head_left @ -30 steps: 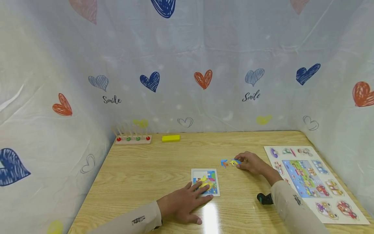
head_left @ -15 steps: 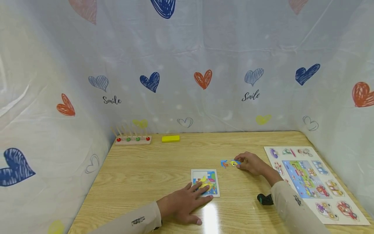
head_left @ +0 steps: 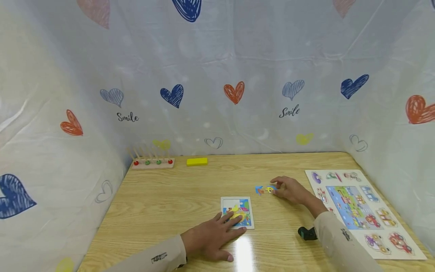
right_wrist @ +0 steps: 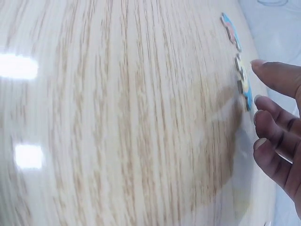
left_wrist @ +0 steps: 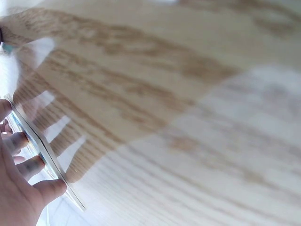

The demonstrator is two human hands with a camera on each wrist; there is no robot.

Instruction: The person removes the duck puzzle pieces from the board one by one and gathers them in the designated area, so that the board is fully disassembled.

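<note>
My left hand lies palm down with fingers spread, its fingertips resting on a small jigsaw puzzle board. A yellow duck-like picture shows on the board, partly under the fingers; its upper left area is bare white. In the left wrist view, the fingers rest on the board's edge. Right of the board, my right hand hovers at a blue and yellow puzzle piece. The right wrist view shows its fingers apart, close beside that piece. Just left of it lies a blue and orange puzzle piece.
A large picture puzzle board lies on the right, partly behind the right sleeve. Near that forearm is a small black object. At the back stand a pegged bead rack and a yellow block. Heart-printed curtains enclose the table.
The right hand's fingers have loosened and spread slightly at the blue and yellow piece. The left hand stays on the board. The head view has shifted slightly.
</note>
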